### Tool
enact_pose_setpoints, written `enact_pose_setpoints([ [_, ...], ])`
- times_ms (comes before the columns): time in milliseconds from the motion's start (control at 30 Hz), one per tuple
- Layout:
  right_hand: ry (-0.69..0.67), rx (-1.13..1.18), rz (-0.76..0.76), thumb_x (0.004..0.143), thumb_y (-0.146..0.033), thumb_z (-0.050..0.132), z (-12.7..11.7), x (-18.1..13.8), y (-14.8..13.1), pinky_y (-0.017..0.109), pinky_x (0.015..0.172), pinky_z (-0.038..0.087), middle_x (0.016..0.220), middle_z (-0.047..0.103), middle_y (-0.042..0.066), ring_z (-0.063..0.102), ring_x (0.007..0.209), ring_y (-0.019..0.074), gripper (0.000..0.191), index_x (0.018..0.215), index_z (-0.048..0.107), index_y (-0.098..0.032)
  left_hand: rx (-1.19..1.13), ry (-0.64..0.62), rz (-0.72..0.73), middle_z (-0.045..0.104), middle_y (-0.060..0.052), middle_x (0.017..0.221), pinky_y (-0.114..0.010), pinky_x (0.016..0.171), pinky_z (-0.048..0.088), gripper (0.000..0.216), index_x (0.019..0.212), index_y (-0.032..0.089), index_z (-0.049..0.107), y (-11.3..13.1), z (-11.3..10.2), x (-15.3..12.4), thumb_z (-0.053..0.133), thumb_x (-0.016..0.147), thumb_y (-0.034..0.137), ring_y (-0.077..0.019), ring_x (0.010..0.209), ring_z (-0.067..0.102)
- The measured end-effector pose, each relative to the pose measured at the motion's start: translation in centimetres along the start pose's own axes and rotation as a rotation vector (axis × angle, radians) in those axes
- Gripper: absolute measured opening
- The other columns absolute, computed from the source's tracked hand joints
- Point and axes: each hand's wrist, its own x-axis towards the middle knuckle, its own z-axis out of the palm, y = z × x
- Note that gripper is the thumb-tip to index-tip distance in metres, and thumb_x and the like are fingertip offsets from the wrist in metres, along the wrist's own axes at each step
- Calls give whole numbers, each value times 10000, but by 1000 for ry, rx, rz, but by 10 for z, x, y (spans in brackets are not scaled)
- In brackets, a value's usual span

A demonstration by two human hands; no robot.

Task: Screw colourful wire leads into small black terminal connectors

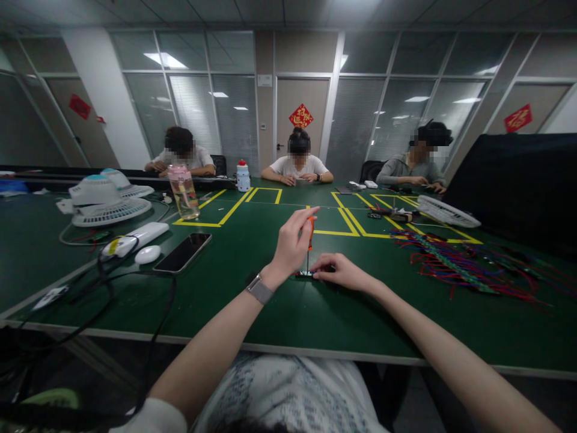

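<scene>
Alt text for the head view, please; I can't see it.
A person's left grip holds an upright orange-handled screwdriver on a small board; the right grip touches its edge. Three people sit across the green table. A phone lies left, wired strips right.

A phone (184,252), a pink-lidded bottle (184,195) and, apparently, white fans (94,191) at left; a red sign (300,116) at upper centre.
</scene>
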Motion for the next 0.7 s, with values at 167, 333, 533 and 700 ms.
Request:
enact_pose_setpoints([
  [167, -6, 3, 5, 815, -330, 651, 0, 0, 1, 278, 675, 438, 794, 641, 42, 561, 707, 152, 250, 960, 753, -154, -133, 62, -92, 666, -84, 1136, -254, 743, 576, 258, 1142, 191, 639, -4, 5, -2, 518, 929, 271, -158, 924, 677],
  [333, -7, -5, -1, 814, -321, 649, 0, 0, -1, 284, 686, 438, 786, 642, 45, 562, 710, 156, 249, 958, 752, -145, 87, 127, 21, 654, -27, 886, -216, 664, 526, 157, 983, 208, 704, 2, 3, -1, 661, 838, 252, -123, 791, 621],
  [533, 3, -13, -6, 816, -335, 650, 0, 0, 0, 285, 681, 439, 795, 646, 47, 562, 714, 159, 253, 957, 754, -153, 252, 104, 109, 599, -64, 963, -286, 803, 510, 246, 1067, 192, 680, 7, 0, -1, 472, 935, 197, -148, 890, 594],
  [700, -2, -18, -15, 819, -344, 650, -1, 0, 1, 287, 705, 447, 812, 659, 51, 576, 744, 165, 254, 966, 755, -164, 49, 46, 30, 636, -83, 1172, -296, 866, 536, 306, 1202, 203, 595, -1, 5, -3, 403, 965, 191, -157, 1006, 654],
])
